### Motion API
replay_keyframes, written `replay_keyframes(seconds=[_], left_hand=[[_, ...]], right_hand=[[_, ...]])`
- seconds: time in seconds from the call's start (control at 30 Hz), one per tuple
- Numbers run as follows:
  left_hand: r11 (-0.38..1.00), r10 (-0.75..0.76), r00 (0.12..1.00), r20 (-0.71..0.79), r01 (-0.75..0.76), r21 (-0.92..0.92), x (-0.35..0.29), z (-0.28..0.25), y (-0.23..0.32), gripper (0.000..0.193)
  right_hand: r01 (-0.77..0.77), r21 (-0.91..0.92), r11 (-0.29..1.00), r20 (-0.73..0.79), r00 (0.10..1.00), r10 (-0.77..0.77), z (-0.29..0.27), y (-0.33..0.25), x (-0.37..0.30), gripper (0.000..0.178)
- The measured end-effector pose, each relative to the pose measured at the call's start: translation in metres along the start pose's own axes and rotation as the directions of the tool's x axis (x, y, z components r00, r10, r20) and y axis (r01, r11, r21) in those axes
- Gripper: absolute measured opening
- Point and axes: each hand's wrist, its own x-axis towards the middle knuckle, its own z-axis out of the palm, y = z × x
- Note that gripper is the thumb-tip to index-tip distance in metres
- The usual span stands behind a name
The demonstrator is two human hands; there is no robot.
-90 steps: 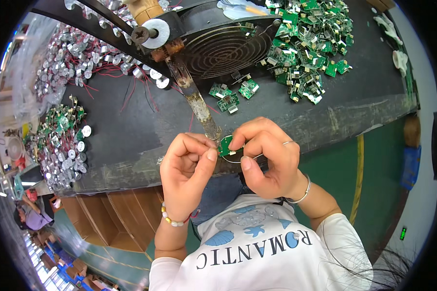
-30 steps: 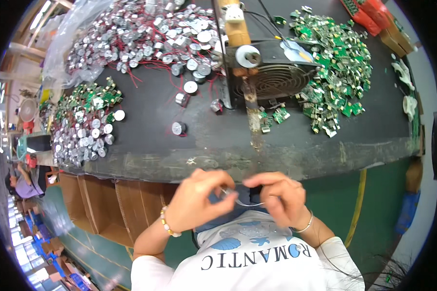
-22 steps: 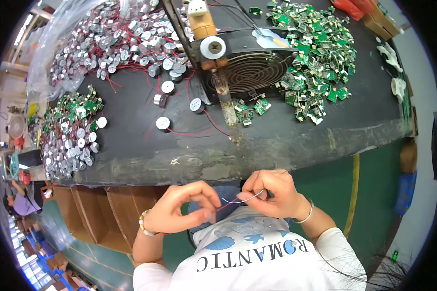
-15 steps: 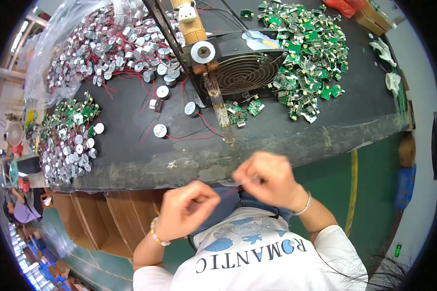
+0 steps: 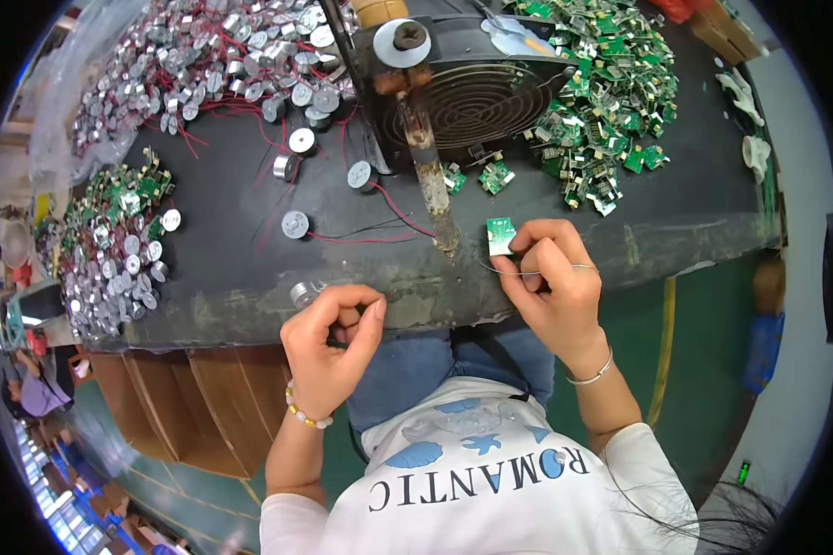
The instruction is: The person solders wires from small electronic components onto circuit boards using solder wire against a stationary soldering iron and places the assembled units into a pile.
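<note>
Right grip [image 5: 555, 281] pinches green board [image 5: 500, 233]; black letters [image 5: 461, 485] mark white shirt [image 5: 528, 520].

Across the wearer's white T-shirt [image 5: 528, 518], at six o'clock, runs one line of large, dark capital lettering [image 5: 456, 484], clear but upside down in the view and slanting slightly. In the pile of green circuit boards [image 5: 611, 111], between one and two o'clock, a small display block [image 5: 552, 151] shows pale digit shapes, too tiny to trust. A green lit panel [image 5: 743, 473] at four o'clock is too small to make out. Any marks on the circuit board held by the right fingers [image 5: 553, 231] cannot be read.
</note>
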Motion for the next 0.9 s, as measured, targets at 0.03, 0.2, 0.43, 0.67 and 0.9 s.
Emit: replay_keyframes(seconds=[0.03, 0.2, 0.43, 0.67, 0.9], left_hand=[[0.996, -0.037, 0.999, -0.009, 0.036, -0.084, 0.001, 0.003, 0.001, 0.006], [0.945, -0.042, 0.997, 0.062, 0.060, -0.321, 0.008, 0.009, -0.002, 0.007], [0.913, -0.042, 0.991, 0.124, 0.088, -0.398, 0.004, 0.006, 0.005, 0.008], [0.875, -0.124, 0.978, 0.165, 0.186, -0.447, 0.008, 0.016, 0.015, 0.009], [0.902, -0.009, 0.997, 0.074, 0.040, -0.430, 0.018, 0.029, 0.021, 0.009]], right_hand=[[-0.024, 0.027, 0.999, 0.005, 1.000, 0.024, -0.001, -0.001, 0.000, 0.025], [0.006, -0.040, 0.999, 0.025, 1.000, -0.005, 0.004, -0.004, 0.016, 0.025], [0.008, 0.227, 0.974, 0.010, 1.000, -0.011, 0.003, -0.009, -0.007, 0.030], [-0.038, 0.556, 0.830, 0.047, 0.999, 0.015, 0.000, -0.025, -0.011, 0.016], [0.070, 0.548, 0.834, -0.048, 0.997, -0.052, 0.009, -0.021, -0.003, 0.013]])
